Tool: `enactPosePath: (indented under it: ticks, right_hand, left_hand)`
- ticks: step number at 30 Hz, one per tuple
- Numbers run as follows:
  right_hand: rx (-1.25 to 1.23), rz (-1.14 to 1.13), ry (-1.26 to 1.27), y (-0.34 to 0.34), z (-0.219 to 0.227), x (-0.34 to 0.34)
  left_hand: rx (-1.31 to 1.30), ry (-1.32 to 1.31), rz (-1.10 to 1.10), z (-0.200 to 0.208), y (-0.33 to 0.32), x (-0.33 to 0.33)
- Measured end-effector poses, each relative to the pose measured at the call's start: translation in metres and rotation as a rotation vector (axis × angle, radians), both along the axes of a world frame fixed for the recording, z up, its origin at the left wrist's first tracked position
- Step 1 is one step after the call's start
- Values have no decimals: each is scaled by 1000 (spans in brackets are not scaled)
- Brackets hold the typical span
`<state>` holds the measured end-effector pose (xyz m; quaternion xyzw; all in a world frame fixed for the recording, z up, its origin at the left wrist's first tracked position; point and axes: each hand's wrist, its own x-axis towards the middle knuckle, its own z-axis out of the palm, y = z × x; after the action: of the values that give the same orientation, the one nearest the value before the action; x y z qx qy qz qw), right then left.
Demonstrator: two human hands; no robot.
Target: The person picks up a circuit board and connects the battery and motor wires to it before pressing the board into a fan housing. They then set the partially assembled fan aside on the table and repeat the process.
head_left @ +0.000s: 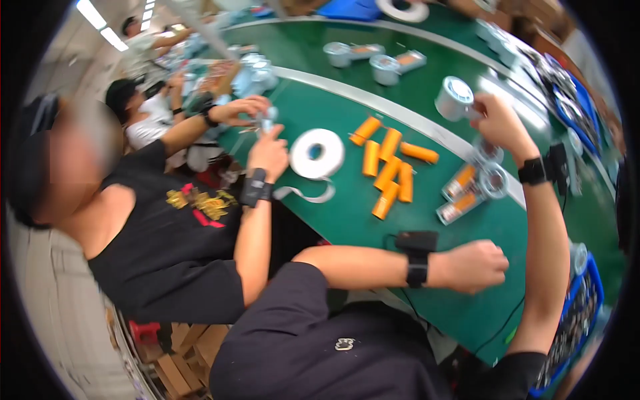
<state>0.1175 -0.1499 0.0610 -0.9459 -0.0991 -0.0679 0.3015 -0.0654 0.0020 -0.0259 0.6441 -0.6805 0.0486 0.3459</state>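
My right hand (500,127) is raised over the far right of the green table, its fingers closed on the handle end of a pale blue-grey round-headed device (455,99). Nearer to me, my left hand (470,267) is curled into a fist low over the tabletop; whatever it may hold is hidden. Between the hands lie two similar device halves (460,208) with orange cylinders in their open handles. Left of these, several loose orange cylinders (389,175), like battery cells, are scattered about.
A white tape roll (300,155) with a loose end lies left of the cylinders. Beside it, a co-worker's hands (269,153) work on a small pale part. More devices (385,69) sit on the green strip beyond the pale rail (373,100). A blue bin (593,287) of parts stands at right.
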Motion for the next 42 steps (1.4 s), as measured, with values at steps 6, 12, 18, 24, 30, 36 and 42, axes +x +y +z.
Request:
enactPosePath:
  ticks: [6, 12, 18, 24, 30, 36, 42]
  right_hand:
    - [-85, 20, -44, 65, -30, 8]
    - [25, 245, 50, 83, -11, -13]
    - [102, 8, -94, -36, 36, -27]
    - [-428, -630, 266, -270, 26, -96]
    - [-70, -748, 220, -276, -24, -175]
    - [-369, -945, 154, -295, -42, -151]
    - [-405, -707, 224, -188, -9, -127]
  left_hand:
    - [-50, -59, 12, -5, -8, -11]
    - [-9, -26, 31, -10, 0, -8]
    - [-97, 29, 19, 0, 2, 0]
    - [-33, 67, -3, 15, 6, 9]
    - [0, 34, 21, 19, 8, 7]
    - [-60, 91, -11, 8, 3, 6]
    - [-49, 102, 4, 10, 10, 8]
